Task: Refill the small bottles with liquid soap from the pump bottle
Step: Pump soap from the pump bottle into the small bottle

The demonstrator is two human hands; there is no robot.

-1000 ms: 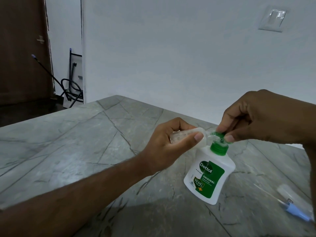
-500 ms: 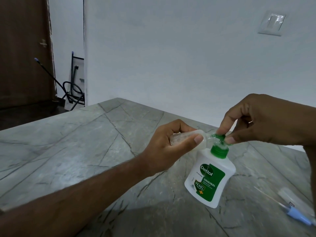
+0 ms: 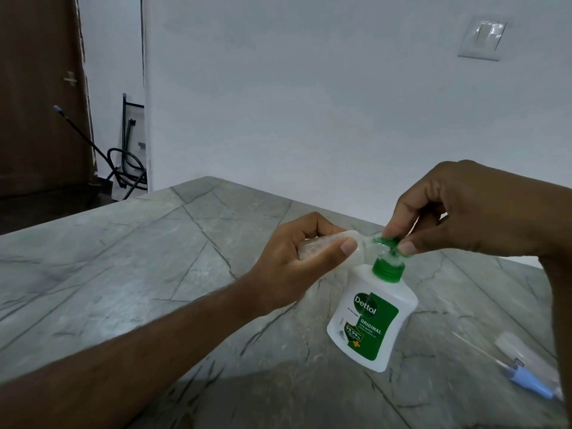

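A: Well, nearest the camera, at the right edge of the grey, dark-veined stone tabletop, lies a light-blue pen-like cap on a clear thin tube, partly blurred.

B: And the soap?

A: Just beyond it stands the white plastic pump bottle with a green label and green collar, tilted a little on the tabletop. The right hand sits over its top, thumb and forefinger pinching the green pump head.

B: What does the left hand do?

A: The left hand grips the small clear plastic bottle, lying sideways, its fingers curled round it, mouth against the pump spout.

B: Farther back?

A: A pale wall with a white switch plate, a brown wooden door at the left, and black metal rods and a hose leaning in the corner.
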